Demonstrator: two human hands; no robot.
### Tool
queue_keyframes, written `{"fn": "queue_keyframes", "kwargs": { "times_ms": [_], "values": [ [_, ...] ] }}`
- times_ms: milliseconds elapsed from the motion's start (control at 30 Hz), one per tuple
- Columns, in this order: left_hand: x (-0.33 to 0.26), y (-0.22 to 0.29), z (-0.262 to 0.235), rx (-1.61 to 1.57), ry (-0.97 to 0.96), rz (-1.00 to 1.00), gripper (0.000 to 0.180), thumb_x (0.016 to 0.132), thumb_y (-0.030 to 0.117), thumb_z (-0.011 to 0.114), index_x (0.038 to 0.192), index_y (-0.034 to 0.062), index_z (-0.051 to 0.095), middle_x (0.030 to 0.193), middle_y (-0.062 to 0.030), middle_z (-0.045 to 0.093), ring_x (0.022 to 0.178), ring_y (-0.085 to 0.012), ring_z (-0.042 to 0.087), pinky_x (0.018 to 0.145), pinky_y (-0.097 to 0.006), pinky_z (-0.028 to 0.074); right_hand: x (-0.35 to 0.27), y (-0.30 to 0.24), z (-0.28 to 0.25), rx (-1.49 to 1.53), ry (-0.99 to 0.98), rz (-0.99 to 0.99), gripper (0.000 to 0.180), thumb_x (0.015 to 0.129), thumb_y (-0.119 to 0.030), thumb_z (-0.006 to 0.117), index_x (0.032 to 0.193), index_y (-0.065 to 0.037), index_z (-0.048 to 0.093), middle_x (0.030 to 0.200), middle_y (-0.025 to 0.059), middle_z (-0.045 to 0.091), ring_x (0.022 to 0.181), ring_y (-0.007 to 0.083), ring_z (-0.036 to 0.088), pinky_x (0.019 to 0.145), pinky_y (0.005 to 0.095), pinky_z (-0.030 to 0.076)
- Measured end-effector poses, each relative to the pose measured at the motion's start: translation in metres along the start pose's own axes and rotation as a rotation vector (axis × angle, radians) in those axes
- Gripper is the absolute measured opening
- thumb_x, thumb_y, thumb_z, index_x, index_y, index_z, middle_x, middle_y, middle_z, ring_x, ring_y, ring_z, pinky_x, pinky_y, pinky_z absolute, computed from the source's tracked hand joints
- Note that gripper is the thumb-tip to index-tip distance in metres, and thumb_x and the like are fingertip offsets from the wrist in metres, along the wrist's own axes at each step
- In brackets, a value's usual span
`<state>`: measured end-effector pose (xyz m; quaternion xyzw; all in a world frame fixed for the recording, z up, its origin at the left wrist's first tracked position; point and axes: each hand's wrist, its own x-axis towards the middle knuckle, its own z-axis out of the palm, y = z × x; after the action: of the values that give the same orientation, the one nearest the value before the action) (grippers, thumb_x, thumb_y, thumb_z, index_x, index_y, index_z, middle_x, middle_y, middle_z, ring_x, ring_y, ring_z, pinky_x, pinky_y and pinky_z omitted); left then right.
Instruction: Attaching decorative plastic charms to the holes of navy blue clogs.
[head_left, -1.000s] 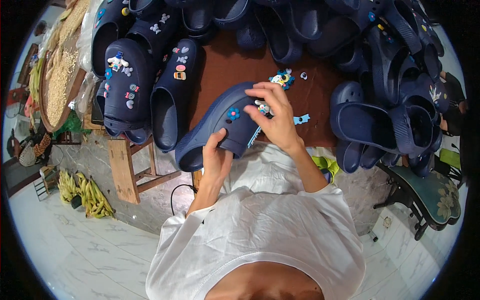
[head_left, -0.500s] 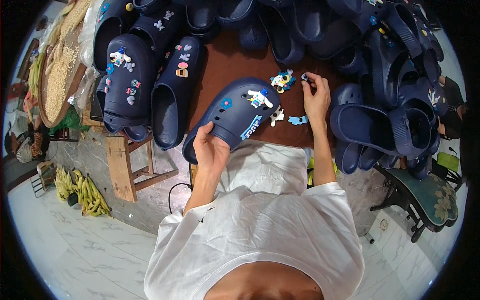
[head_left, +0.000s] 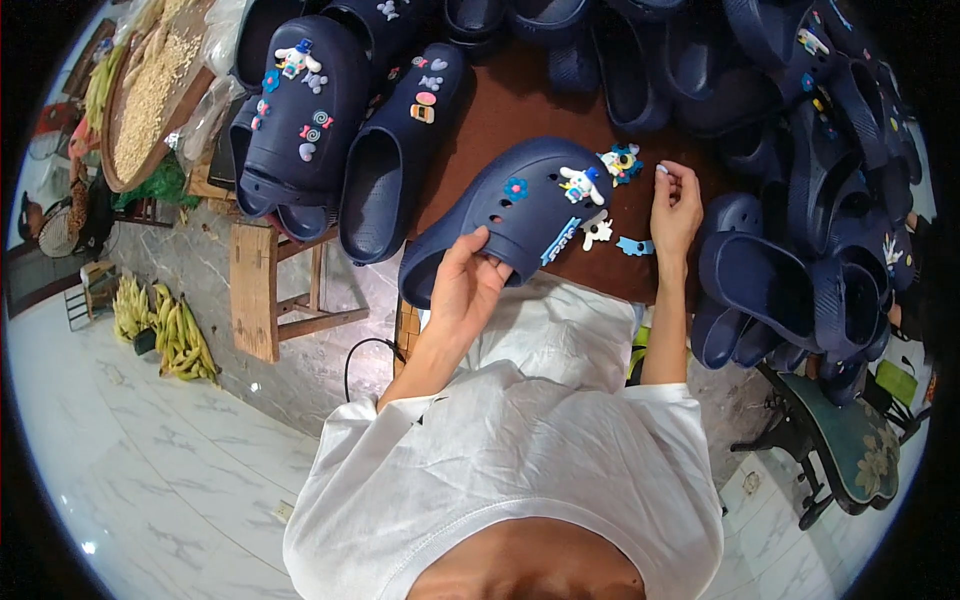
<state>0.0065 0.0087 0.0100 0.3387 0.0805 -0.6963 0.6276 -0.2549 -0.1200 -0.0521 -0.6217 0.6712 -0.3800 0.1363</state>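
Note:
My left hand (head_left: 468, 290) grips a navy clog (head_left: 470, 212) by the edge of its upper, thumb on top and fingers inside the opening. Fixed to the clog are a blue flower charm (head_left: 516, 189), a white long-eared figure charm (head_left: 581, 184) with a blue hat, and a blue banner charm (head_left: 560, 241). To the right, my right hand (head_left: 678, 215) is closed in a pinch on a small pale shoe charm (head_left: 661, 170), mostly hidden by the fingertips. Between clog and right hand lie a small heap of charms (head_left: 622, 162), a white charm (head_left: 597, 229) and a light blue charm (head_left: 636, 246).
Decorated navy clogs (head_left: 300, 110) stand at the left of the brown tabletop (head_left: 500, 105). More clogs (head_left: 755, 280) are piled at the right and far side. A wooden stool (head_left: 254, 290) is at lower left, a green-topped stand (head_left: 850, 440) at lower right.
The view has shifted, so the table things sit further right. My right hand has drawn its pinched fingers back from beside the charm heap. My left hand still holds the clog.

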Motion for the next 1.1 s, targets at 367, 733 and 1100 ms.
{"fn": "queue_keyframes", "kwargs": {
  "times_ms": [367,733,1100],
  "values": [
    [-0.007,-0.020,0.012,0.157,-0.050,0.061,0.030,0.096,0.005,0.061,0.125,0.0002,0.056,0.124,-0.0094,0.063,0.112,-0.0179,0.062,0.100,-0.037,0.051,-0.062,-0.116,-0.024,0.784,-0.555,0.087,0.017,0.094,-0.002,0.062,0.110,-0.002,0.068,0.097,0.0022,0.061,0.083,0.0061,0.058,0.073,0.0206,0.046],
    [-0.008,-0.032,0.006,0.317,-0.002,0.127,0.030,0.094,0.005,0.064,0.124,0.0063,0.060,0.119,-0.0040,0.066,0.104,-0.0121,0.064,0.090,-0.028,0.053,-0.070,-0.125,-0.013,0.671,-0.561,0.109,0.011,0.091,-0.006,0.069,0.100,-0.001,0.068,0.087,0.0021,0.069,0.072,0.0053,0.060,0.062,0.0203,0.048],
    [-0.003,-0.041,0.009,0.397,-0.019,0.272,0.031,0.093,0.003,0.066,0.123,0.0050,0.061,0.119,-0.0057,0.066,0.107,-0.0142,0.064,0.092,-0.029,0.052,-0.069,-0.116,-0.008,0.793,-0.659,0.268,0.009,0.090,-0.007,0.071,0.096,-0.001,0.068,0.085,-0.0002,0.069,0.073,0.0046,0.062,0.065,0.0201,0.050]
  ]
}}
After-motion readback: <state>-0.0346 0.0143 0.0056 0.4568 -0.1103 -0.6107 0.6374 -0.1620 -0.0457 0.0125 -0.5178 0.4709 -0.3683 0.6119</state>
